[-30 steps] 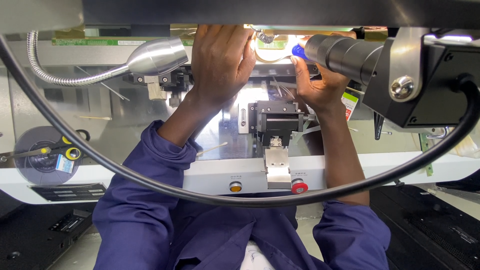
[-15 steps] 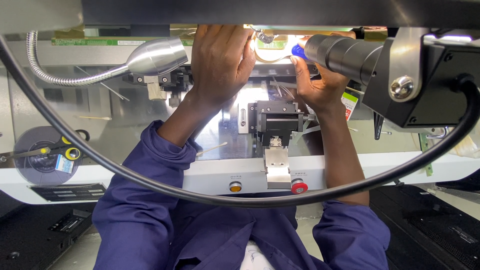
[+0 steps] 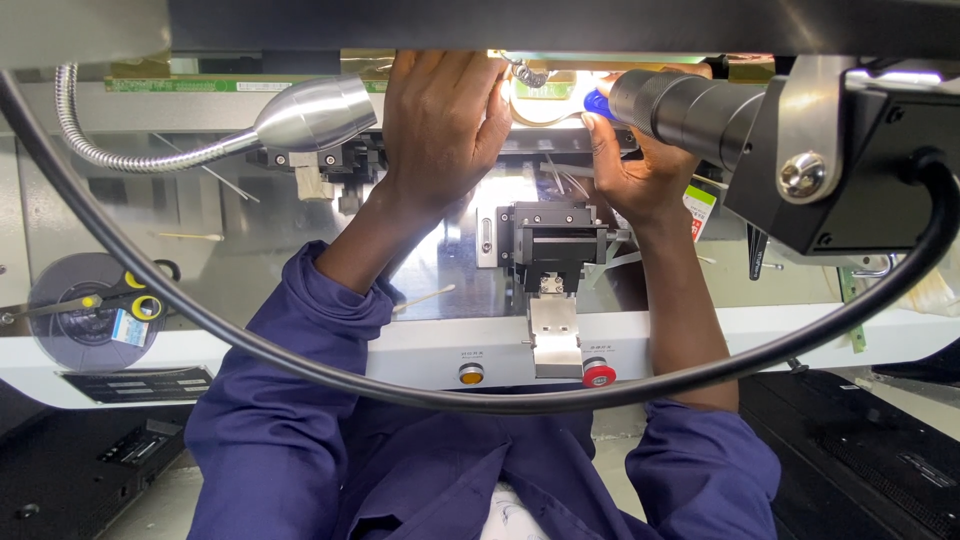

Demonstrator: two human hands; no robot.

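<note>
The person leaned in under the machine's dark overhang, both arms in blue sleeves (image 3: 300, 400) reaching to the far side of the bench. The left hand (image 3: 445, 125) lay flat and spread, fingers together, pressed against the lit strip of pale material (image 3: 545, 100) at the far edge, seemingly to steady it. The right hand (image 3: 640, 165) was curled narrow around a small blue object (image 3: 597, 102), pinched at the fingertips just beside the strip; what it was I could not tell, since the black cylindrical lens barrel (image 3: 685, 110) hid part of it. Between the wrists, nearer, stood a black clamp block (image 3: 553, 240) on the shiny plate, untouched, placed right below where the hands worked. A silver gooseneck lamp (image 3: 315, 112) pointed in from the left, presumably to light the spot. On the white front rail (image 3: 430, 350) sat a yellow button (image 3: 471, 374) and a red button (image 3: 599, 375), near the body. A small white label with a green and red patch (image 3: 703, 205) showed behind the right wrist. Far left, yellow-handled scissors (image 3: 120, 300) rested on a grey reel (image 3: 70, 320).
</note>
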